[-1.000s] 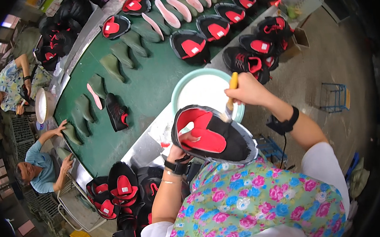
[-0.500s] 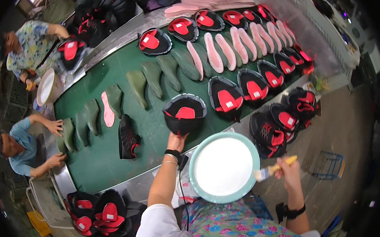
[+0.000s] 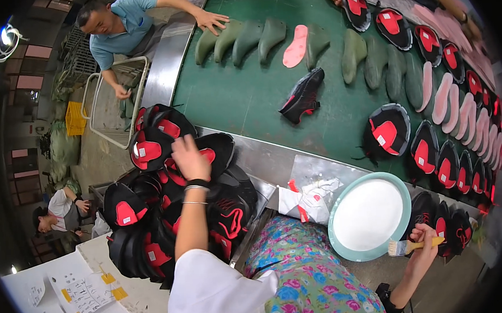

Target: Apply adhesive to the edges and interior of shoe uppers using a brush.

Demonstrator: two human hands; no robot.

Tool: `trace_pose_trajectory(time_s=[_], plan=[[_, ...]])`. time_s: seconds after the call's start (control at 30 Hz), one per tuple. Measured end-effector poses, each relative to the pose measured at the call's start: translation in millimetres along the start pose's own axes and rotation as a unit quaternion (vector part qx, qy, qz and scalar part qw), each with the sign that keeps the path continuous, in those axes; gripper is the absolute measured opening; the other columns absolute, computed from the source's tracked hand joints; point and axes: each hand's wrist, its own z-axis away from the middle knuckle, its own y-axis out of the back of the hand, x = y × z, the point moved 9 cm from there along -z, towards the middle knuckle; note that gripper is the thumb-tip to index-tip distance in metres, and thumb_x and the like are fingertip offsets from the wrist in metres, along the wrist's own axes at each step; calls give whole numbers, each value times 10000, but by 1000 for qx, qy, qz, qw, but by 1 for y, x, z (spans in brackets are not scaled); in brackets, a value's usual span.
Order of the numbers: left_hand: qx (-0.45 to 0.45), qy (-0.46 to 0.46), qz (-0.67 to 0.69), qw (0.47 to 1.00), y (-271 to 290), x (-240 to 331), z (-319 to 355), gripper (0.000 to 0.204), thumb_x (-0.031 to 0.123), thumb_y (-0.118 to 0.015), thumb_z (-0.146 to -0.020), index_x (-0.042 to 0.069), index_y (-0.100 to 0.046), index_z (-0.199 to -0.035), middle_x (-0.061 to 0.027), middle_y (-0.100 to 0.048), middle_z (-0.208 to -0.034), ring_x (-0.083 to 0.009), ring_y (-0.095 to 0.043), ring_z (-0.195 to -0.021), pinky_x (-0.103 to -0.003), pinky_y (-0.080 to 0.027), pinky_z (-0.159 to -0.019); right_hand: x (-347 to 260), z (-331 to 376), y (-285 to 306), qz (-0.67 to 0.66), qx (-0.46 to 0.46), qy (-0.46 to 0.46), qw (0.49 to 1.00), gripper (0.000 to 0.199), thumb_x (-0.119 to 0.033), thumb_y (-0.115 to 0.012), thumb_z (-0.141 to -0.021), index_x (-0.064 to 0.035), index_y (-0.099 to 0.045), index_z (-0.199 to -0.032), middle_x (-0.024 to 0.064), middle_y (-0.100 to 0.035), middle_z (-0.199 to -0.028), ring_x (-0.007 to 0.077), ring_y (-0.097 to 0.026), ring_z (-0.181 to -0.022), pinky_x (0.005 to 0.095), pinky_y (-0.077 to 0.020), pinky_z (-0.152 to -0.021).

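Note:
My left hand (image 3: 192, 159) reaches over a heap of black-and-red shoe uppers (image 3: 127, 204). Its fingers are stretched out and a little blurred, right by an upper (image 3: 222, 148) with a red lining; whether they touch it I cannot tell. In my right hand (image 3: 424, 241) is a flat paintbrush (image 3: 406, 247) with a yellow handle, its pale bristles pointing left beside the rim of a teal basin (image 3: 406, 198). White liquid (image 3: 367, 215) fills the basin. On the green table a black shoe upper (image 3: 386, 131) with red lining lies apart from my hands.
Beyond it are a black shoe (image 3: 303, 97), green shoe lasts (image 3: 270, 39), pink insoles (image 3: 442, 98) and a row of uppers (image 3: 424, 151). A co-worker's hand (image 3: 211, 21) rests by the lasts at the far side. White crumpled cloth (image 3: 309, 199) lies left of the basin.
My view has turned left. My left hand has let go of the upper, which now lies on the table, and has moved left to the heap. The brush stays in my right hand.

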Motion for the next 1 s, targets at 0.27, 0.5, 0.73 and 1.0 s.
trace_pose_trajectory(time_s=[0.27, 0.5, 0.73, 1.0], plan=[[1, -114, 72, 991, -23, -59, -24, 179, 142, -608, -820, 92, -651, -986, -85, -586, -1188, -299, -517, -1090, -416, -443, -858, -10, 16, -98, 84, -147, 14, 986, 149, -162, -496, -960, -44, -571, -908, 54, -610, -840, 47, -477, -628, 164, -342, -536], [1, 4, 368, 930, 93, 9, -29, 140, 122, -549, -906, -8, -565, -859, -181, -518, -588, -318, -493, -469, -410, -379, -469, -77, 60, -183, 292, -223, 314, 875, 158, -49, -618, -829, -32, -625, -985, 106, -619, -1029, 251, -582, -945, 334, -479, -789], [-311, 17, 695, 648, 132, 165, 51, 181, 117, -516, -937, -5, -529, -803, 25, -477, -682, -52, -388, -659, -234, -321, -565, -67, 124, -215, 415, -366, 391, 735, 401, -82, -689, -666, -111, -622, -1060, 34, -577, -1207, 229, -565, -1041, 352, -552, -698], [-430, -194, 697, 540, 128, 213, 144, 657, 61, -703, -776, 5, -391, -1351, -113, -510, -1287, -215, -500, -1167, -363, -385, -1006, -68, 136, -173, 294, -462, 323, 772, 260, -101, -639, -765, -105, -619, -1024, 73, -643, -1030, 253, -595, -983, 382, -511, -739]])
